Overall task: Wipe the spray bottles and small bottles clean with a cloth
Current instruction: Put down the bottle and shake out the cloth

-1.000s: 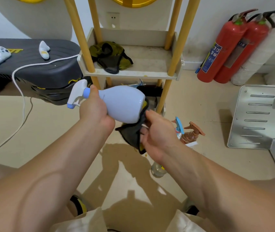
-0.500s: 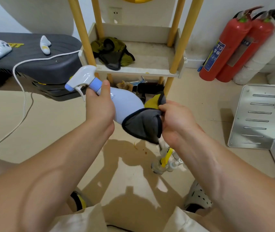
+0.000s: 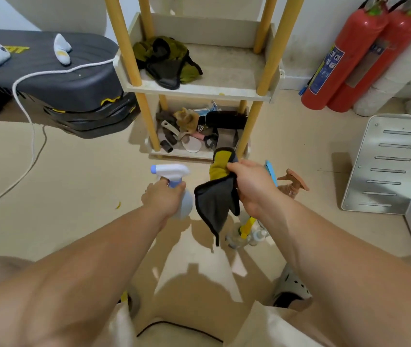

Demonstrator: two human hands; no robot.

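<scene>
Fingers of the left hand (image 3: 165, 199) curl round the neck of the white spray bottle (image 3: 186, 206), just below its blue collar. The bottle stands upright, its trigger head above the knuckles with the nozzle pointing away to the left. Whether its base touches the floor (image 3: 74, 184) cannot be told.

The right hand (image 3: 252, 186) is closed on a bunched cloth (image 3: 218, 204). A yellow fold sticks up past the thumb, and the grey, dark-edged part hangs down between the two hands, just beside the bottle's body.

Just beyond the right hand, a blue-topped sprayer (image 3: 271, 171) is partly hidden by the knuckles, and a brown spray bottle (image 3: 293, 184) stands a little further right. Under the right wrist a cluster of small clear bottles (image 3: 237, 237) sits on the floor, with a yellow piece (image 3: 247, 226) among them.

Ahead of both hands stands a rack (image 3: 199, 90) with yellow posts. An olive-and-black rag (image 3: 167, 62) lies on one shelf and mixed oddments on the lowest one. Well off to the right of the right hand, two red fire extinguishers (image 3: 349, 58) lean by the wall and a slotted metal panel (image 3: 395, 166) lies on the floor. Far to the left of the left hand is a black case (image 3: 49, 81) with a white cable (image 3: 24, 96) over it
</scene>
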